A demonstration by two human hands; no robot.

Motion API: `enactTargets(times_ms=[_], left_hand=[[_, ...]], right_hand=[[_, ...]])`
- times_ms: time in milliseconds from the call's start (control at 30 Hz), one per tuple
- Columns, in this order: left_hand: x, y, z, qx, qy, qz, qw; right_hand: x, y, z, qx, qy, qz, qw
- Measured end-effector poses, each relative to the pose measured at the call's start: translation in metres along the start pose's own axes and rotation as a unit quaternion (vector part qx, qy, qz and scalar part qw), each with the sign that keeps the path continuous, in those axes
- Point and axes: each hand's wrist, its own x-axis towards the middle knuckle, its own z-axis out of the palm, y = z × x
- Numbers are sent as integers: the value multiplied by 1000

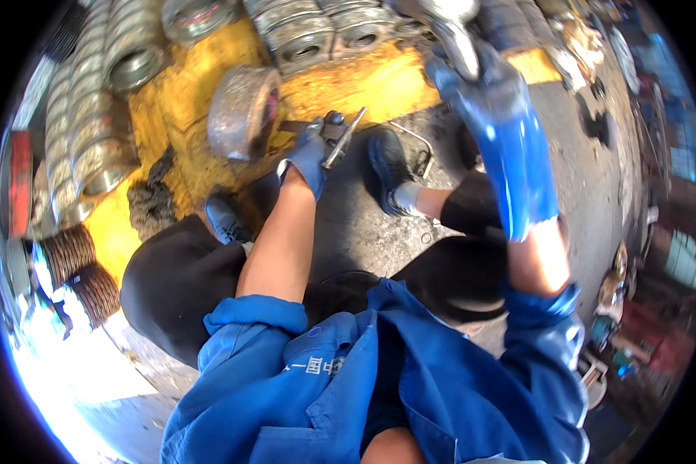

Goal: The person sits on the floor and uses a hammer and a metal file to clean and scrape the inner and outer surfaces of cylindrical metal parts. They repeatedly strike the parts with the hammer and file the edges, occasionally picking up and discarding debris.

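Around the yellow block at the top stand rows of ribbed metal rings and bearing cups, with one round metal drum tipped on its side just left of the left hand. Two rusty coils lie well apart at the far left. That gloved left hand is closed on a short metal bar, held against the block's lower edge; the bar's long axis runs from lower left to upper right, its free end pointing up toward the block. The gloved right hand is raised and wrapped round a hammer, whose head is cut off at the top edge and blurred. Black shoes and knees fill the dirty floor below; the bar's gripped end is hidden in the glove.
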Motion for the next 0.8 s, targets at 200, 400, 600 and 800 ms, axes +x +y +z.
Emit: enactTargets(times_ms=[200, 400, 600, 800], left_hand=[[-24, -28, 26, 65, 37, 84, 994], [-53, 0, 54, 199, 5, 147, 969], [-103, 34, 62, 75, -63, 113, 989], [-110, 16, 64, 166, 13, 164, 972]], right_hand=[[39, 8, -78, -290, -101, 59, 950], [-23, 193, -108, -276, -267, 18, 923], [-157, 264, -92, -147, -411, 337, 834], [-289, 360, -33, 44, -413, 463, 783]])
